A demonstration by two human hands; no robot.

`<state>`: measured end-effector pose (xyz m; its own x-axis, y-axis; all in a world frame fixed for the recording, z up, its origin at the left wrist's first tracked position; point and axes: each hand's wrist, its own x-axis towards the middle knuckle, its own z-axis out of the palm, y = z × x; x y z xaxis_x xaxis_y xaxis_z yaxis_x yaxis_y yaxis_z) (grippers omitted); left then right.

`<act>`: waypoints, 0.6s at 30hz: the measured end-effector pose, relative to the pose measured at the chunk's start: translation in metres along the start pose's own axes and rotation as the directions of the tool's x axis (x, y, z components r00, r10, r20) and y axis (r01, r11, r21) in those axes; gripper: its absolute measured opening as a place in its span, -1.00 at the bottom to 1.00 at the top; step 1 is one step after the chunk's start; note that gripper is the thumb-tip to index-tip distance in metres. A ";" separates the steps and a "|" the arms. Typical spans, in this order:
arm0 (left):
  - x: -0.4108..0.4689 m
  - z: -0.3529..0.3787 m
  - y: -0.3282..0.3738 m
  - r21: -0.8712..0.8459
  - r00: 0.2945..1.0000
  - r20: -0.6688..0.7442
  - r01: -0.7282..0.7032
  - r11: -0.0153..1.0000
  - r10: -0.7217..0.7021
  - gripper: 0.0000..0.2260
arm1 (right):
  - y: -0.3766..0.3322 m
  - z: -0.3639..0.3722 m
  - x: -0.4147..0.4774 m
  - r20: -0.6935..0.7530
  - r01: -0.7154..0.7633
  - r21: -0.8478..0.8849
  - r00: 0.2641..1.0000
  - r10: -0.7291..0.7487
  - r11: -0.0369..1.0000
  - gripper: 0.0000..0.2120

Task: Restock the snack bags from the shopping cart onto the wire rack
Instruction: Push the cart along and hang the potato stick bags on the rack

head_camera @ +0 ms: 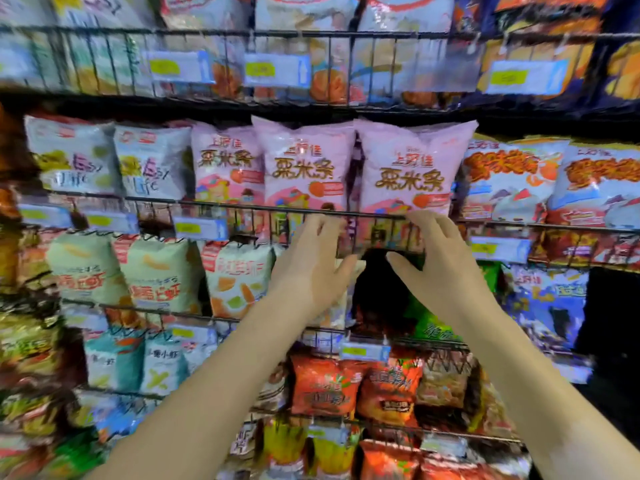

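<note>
Two open, empty hands hovered at centre frame by the wire rack [207, 204] rail: left hand [311, 268] just below the middle pink bag [304, 168], right hand [438, 261] just below the right pink bag [410, 168], both bags standing upright.

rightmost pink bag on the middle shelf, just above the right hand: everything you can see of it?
The rightmost pink bag is a glossy, puffed pillow pack with brown lettering, an orange round motif and a cartoon print low down. It stands upright, face out, behind the rack's front wire, which crosses its lower part. Its left side meets the next pink bag. The right hand has fingertips at its lower edge; contact is unclear.
</note>
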<state>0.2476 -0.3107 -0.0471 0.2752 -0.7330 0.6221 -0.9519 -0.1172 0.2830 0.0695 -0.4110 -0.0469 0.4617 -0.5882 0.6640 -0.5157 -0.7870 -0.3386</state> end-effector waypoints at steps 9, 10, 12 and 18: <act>-0.043 -0.059 -0.113 0.001 0.997 0.041 0.059 0.998 -0.059 -0.48 | -0.109 0.063 -0.003 0.143 -0.087 0.073 0.987 0.076 0.994 -0.36; -0.045 -0.066 -0.122 0.008 0.997 0.033 0.075 0.997 -0.075 -0.47 | -0.117 0.066 0.000 0.146 -0.082 0.091 0.987 0.068 0.992 -0.37; -0.049 -0.079 -0.137 0.056 0.994 0.025 0.104 0.993 -0.105 -0.48 | -0.133 0.073 0.008 0.146 -0.059 0.136 0.989 0.039 0.989 -0.38; -0.057 -0.115 -0.179 0.129 0.984 -0.028 0.178 0.975 -0.176 -0.48 | -0.171 0.099 0.039 0.137 0.046 0.189 0.988 -0.072 0.981 -0.42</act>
<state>0.4177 -0.1716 -0.0493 0.4423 -0.6815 0.5830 -0.8969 -0.3316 0.2927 0.2468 -0.3179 -0.0294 0.5921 -0.5495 0.5894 -0.3479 -0.8341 -0.4281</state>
